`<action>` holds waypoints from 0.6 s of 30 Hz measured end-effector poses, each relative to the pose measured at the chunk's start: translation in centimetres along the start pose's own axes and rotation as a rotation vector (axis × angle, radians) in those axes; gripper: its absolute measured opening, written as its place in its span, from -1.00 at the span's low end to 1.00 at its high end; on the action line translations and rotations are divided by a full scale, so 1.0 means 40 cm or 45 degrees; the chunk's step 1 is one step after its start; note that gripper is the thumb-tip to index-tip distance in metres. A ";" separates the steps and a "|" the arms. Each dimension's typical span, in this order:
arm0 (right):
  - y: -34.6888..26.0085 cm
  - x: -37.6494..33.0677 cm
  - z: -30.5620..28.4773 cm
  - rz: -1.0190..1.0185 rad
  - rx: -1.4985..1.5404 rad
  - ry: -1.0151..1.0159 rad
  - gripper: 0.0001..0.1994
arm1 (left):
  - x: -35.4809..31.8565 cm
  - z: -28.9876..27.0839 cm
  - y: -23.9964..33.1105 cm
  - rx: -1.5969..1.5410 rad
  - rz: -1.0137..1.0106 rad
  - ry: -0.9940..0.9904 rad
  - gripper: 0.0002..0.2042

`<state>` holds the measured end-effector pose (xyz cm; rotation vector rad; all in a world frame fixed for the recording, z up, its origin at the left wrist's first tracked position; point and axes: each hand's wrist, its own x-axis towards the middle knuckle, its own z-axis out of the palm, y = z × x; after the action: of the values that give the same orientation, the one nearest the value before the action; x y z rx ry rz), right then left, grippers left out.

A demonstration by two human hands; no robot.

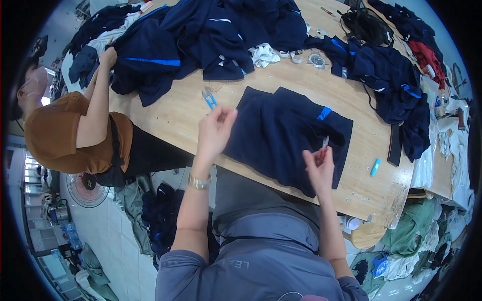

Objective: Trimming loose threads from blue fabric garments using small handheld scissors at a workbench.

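right hand pinching small pale piece over navy garment, left hand at its edge

clock taken from the middle of the navy garment [275, 135]; it lies on the pale wood desk [193, 118] right in front of the wearer, blue patch [324, 113] at 2 o'clock, a raised fold on the 3 o'clock side;

right hand [320, 169] between 4 and 5 o'clock, over the garment; fingers narrow, holding the small pale piece [326, 142], tip poking up past them; too small to tell what it is;

left hand [217, 133] at 9 o'clock, over the garment's edge; thumb and fingers near each other, narrow; can't tell if anything sits between them or if they touch the fabric; gold band [200, 182] on that wrist;

blue-handled snips [209, 99] at 10, just beyond the left hand; light blue marker-like stick [375, 167] at 4; dark flat slab [394, 145] at 3;

big navy clothing heap [211, 30] at 11; white crumpled cloth [263, 55] near 12, touching the heap; second navy heap [386, 85] at 2; black bag [369, 26] at 1;

co-worker in a brown top [60, 128] at 9, well apart, gripping a blue-striped navy piece [143, 65]; round fan [88, 189] on the floor side, between 8 and 9
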<state>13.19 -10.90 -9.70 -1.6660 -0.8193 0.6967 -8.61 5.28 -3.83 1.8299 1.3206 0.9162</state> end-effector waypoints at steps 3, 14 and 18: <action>-0.046 -0.021 0.067 -0.154 -0.357 -0.177 -0.56 | -0.105 0.016 -0.053 -0.035 -0.216 -0.089 -0.79; 0.037 0.020 0.122 0.029 0.057 -0.342 -0.70 | -0.203 0.147 -0.046 0.437 0.139 -0.159 -0.51; -0.014 0.026 0.096 0.195 0.807 -0.321 -0.69 | -0.200 0.185 -0.016 0.491 0.278 -0.143 -0.54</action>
<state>10.68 -7.80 -10.06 -1.0829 -0.5604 1.1536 -4.48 -3.21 -9.33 2.3227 1.3127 0.6872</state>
